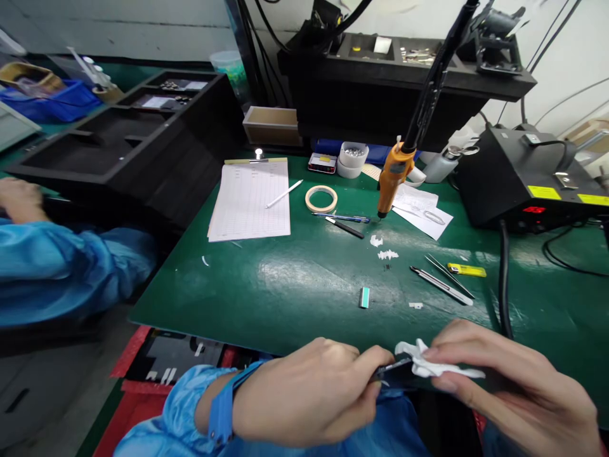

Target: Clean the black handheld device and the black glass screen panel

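My left hand (309, 390) is closed around the left end of a thin dark flat part (397, 374) at the near edge of the green mat (285, 285). My right hand (504, 381) pinches a crumpled white wipe (428, 365) against the top of that part. Most of the part is hidden under my fingers. A blue wrist strap (221, 409) circles my left wrist over a blue sleeve.
Tweezers (442, 282), a yellow cutter (469, 271), a small teal strip (364, 297), white scraps (386, 254), a tape roll (321, 198), pens, a clipboard (252, 200) and a hanging orange screwdriver (394, 178) are on the mat. Black trays stand left and behind. Another person's blue sleeve (61, 266) is at left.
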### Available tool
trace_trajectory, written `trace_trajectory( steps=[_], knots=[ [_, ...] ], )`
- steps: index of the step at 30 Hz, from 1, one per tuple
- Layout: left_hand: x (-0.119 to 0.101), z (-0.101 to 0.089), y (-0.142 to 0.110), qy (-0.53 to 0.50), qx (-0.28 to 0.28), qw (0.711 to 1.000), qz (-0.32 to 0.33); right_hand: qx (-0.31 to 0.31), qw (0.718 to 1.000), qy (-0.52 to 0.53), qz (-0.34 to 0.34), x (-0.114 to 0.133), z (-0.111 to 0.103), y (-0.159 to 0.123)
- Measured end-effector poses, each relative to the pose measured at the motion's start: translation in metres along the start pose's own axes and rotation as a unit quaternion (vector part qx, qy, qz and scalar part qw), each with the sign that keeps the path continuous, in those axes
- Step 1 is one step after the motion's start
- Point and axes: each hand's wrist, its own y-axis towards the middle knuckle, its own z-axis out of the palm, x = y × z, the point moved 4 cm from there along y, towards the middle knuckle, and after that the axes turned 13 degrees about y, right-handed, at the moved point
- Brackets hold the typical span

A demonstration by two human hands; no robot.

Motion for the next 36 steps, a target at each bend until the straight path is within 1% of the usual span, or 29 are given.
trace_trajectory(
  steps=[2, 4, 6, 8, 10, 12, 14, 17, 19, 23, 27, 30, 33, 36],
  knots=[
    [0.001, 0.000, 0.001, 0.000, 0.019, 1.000, 0.004, 0.007, 1.000, 0.015, 0.000, -0.001, 0.007, 0.005],
    [0.004, -0.001, 0.003, -0.019, 0.029, 0.999, -0.001, -0.010, 1.000, 0.022, 0.002, -0.003, 0.014, 0.009],
    [0.008, -0.003, 0.003, -0.074, 0.028, 0.997, -0.004, -0.032, 0.999, 0.023, 0.008, -0.005, 0.018, 0.012],
    [0.014, -0.007, 0.003, -0.149, 0.019, 0.989, 0.003, -0.041, 0.999, 0.021, 0.028, -0.007, 0.019, 0.013],
    [0.021, -0.011, 0.001, -0.206, 0.004, 0.979, 0.007, -0.046, 0.997, 0.018, 0.064, -0.010, 0.018, 0.013],
    [0.028, -0.016, -0.001, -0.236, -0.010, 0.972, 0.015, -0.068, 0.994, 0.012, 0.084, -0.012, 0.013, 0.011],
    [0.033, -0.020, -0.002, -0.257, -0.012, 0.966, 0.035, -0.103, 0.992, 0.006, 0.078, -0.013, 0.007, 0.009],
    [0.037, -0.023, -0.001, -0.279, 0.011, 0.958, 0.062, -0.134, 0.989, 0.011, 0.067, -0.015, 0.005, 0.007],
    [0.039, -0.024, 0.002, -0.290, 0.026, 0.954, 0.069, -0.126, 0.989, 0.028, 0.075, -0.017, 0.007, 0.008],
    [0.043, -0.026, 0.006, -0.310, 0.035, 0.948, 0.068, -0.084, 0.991, 0.068, 0.082, -0.017, 0.016, 0.012],
    [0.044, -0.025, 0.010, -0.325, 0.043, 0.942, 0.075, -0.079, 0.988, 0.084, 0.102, -0.020, 0.020, 0.021],
    [0.044, -0.022, 0.013, -0.330, 0.044, 0.939, 0.086, -0.068, 0.990, 0.097, 0.081, -0.022, 0.024, 0.030],
    [0.043, -0.019, 0.016, -0.332, 0.051, 0.938, 0.090, -0.078, 0.991, 0.098, 0.047, -0.025, 0.027, 0.039],
    [0.042, -0.017, 0.016, -0.342, 0.062, 0.933, 0.090, -0.113, 0.988, 0.095, 0.046, -0.031, 0.028, 0.042]
  ],
)
